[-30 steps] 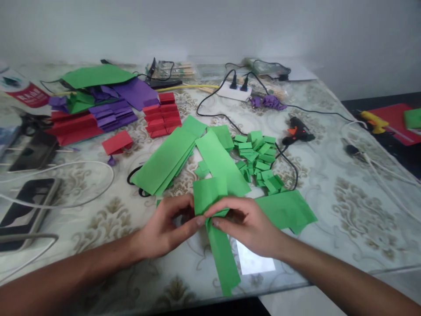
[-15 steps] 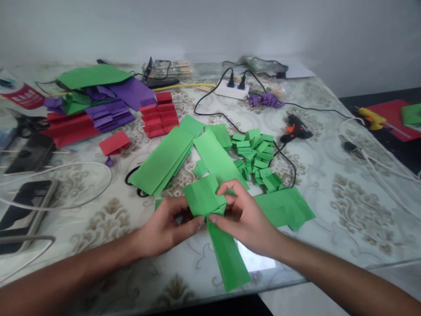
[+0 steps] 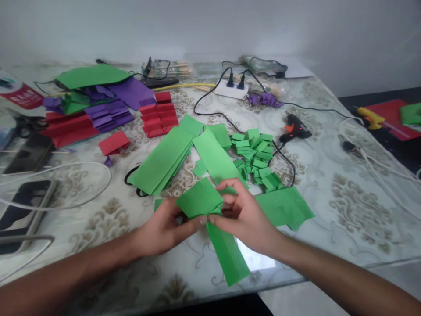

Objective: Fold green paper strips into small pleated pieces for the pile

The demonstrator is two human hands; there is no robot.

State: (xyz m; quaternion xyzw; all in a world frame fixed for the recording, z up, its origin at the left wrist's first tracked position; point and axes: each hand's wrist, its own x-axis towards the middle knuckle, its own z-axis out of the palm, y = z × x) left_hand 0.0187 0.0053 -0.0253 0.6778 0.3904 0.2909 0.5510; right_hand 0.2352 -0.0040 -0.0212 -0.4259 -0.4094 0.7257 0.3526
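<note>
A folded green paper strip (image 3: 226, 252) is held between my two hands, its upper flap tilted and its long tail hanging toward the table's front edge. My left hand (image 3: 171, 226) is closed on its left side, thumb on the fold. From the right, my right hand (image 3: 240, 210) pinches the same fold, its thumb tip close to the left one. Some fingertips are hidden behind the paper. Just beyond lie a stack of green strips (image 3: 161, 162), another green strip (image 3: 217, 153) and a heap of small folded green pieces (image 3: 256, 153). A wide green sheet (image 3: 284, 206) lies right of my right hand.
Red folded papers (image 3: 159, 116) and purple papers (image 3: 110, 114) lie at the back left. Phones (image 3: 26, 210) and a white cable (image 3: 110, 175) are on the left. A black glue gun (image 3: 296, 128), a power strip (image 3: 231, 90) and a yellow glue gun (image 3: 370, 117) stand farther back.
The upper flap of the green paper strip has tilted left and flattened toward my left hand. Its tail has risen slightly. Both hands stay in nearly the same place.
</note>
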